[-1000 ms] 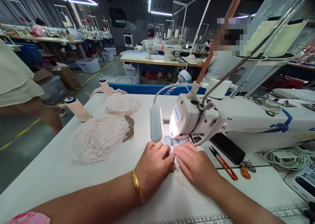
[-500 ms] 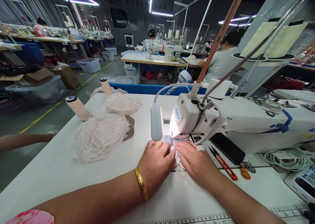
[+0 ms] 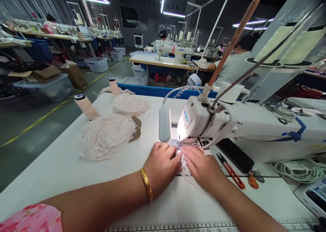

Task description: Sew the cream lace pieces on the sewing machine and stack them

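Observation:
A narrow piece of cream lace (image 3: 188, 176) lies under the needle area of a white sewing machine (image 3: 196, 118). My left hand (image 3: 161, 167), with a ring and a gold bangle, is closed on the lace at its left side, thumb and fingers together. From the right, my right hand (image 3: 201, 165) pinches the same lace close to the presser foot. My fingers partly hide the foot and the lace beneath them. Just above my left hand hangs a small grey lamp (image 3: 165, 124), lighting the spot.
Piles of cream lace (image 3: 108, 137) and two thread cones (image 3: 86, 107) stand on the left. Right of the machine lie a black phone (image 3: 235, 154), orange thread snips (image 3: 231, 172) and a coiled cable (image 3: 296, 171). A ruler strip (image 3: 178, 226) runs along the front edge. Co-workers sit beyond.
The view has shifted slightly, moving the scene a little to the right. A bare limb at the left edge has gone out of view. Both my hands stay at the needle area on the lace.

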`<state>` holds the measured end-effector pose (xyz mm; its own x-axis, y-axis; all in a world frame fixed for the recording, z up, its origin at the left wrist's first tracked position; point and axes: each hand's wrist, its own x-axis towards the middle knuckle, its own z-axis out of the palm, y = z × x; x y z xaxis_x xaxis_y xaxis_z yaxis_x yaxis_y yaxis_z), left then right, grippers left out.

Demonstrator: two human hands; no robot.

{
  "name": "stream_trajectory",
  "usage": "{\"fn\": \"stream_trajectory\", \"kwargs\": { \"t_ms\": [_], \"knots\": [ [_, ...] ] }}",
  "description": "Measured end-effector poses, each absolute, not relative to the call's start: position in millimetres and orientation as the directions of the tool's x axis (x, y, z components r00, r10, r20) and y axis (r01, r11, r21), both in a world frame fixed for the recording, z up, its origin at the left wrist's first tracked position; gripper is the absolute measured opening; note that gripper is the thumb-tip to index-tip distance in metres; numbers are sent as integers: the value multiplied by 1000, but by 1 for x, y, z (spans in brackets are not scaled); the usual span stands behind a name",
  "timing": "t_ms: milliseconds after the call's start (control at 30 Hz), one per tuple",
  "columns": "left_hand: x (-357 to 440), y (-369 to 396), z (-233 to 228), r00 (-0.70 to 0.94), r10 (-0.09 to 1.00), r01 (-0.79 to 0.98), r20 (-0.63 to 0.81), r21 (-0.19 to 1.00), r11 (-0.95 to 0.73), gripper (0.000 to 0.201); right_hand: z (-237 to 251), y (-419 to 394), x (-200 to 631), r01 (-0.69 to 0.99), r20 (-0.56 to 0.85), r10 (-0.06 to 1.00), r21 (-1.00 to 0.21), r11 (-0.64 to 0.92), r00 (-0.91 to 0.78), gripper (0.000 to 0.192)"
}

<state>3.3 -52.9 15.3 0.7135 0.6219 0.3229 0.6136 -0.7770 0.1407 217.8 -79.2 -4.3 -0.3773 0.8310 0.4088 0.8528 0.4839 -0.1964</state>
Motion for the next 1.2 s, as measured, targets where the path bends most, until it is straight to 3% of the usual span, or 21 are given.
{"fn": "stream_trajectory", "kwargs": {
  "t_ms": [300, 433, 533, 600, 767, 933, 1100, 1200],
  "knots": [
    [2, -47, 13, 708, 631, 614, 317, 166, -772, 25, -11, -76, 222, 868, 406, 829, -147, 475, -385, 37],
    [-2, -43, 15, 699, 636, 578, 328, 266, -772, 17, 7, -84, 221, 805, 374, 810, -222, 551, -451, 24],
    [-5, -39, 17, 714, 630, 540, 303, 334, -773, 21, 23, -90, 219, 749, 287, 796, -278, 601, -532, 27],
    [-6, -36, 17, 724, 617, 515, 309, 354, -781, 23, 25, -89, 219, 740, 275, 792, -286, 609, -545, 12],
    [-3, -26, 13, 708, 611, 475, 354, 401, -783, 23, 15, -83, 221, 750, 348, 851, -415, 515, -392, 24],
    [1, -15, 11, 705, 652, 494, 277, 467, -733, 10, 14, -83, 216, 745, 358, 904, -532, 402, -233, 23],
    [3, -12, 7, 697, 636, 476, 332, 449, -756, 9, 15, -84, 214, 732, 369, 899, -541, 415, -237, 24],
    [-2, -18, 5, 702, 576, 430, 419, 395, -812, 15, 18, -84, 217, 702, 338, 853, -486, 521, -399, 25]
  ]
}}
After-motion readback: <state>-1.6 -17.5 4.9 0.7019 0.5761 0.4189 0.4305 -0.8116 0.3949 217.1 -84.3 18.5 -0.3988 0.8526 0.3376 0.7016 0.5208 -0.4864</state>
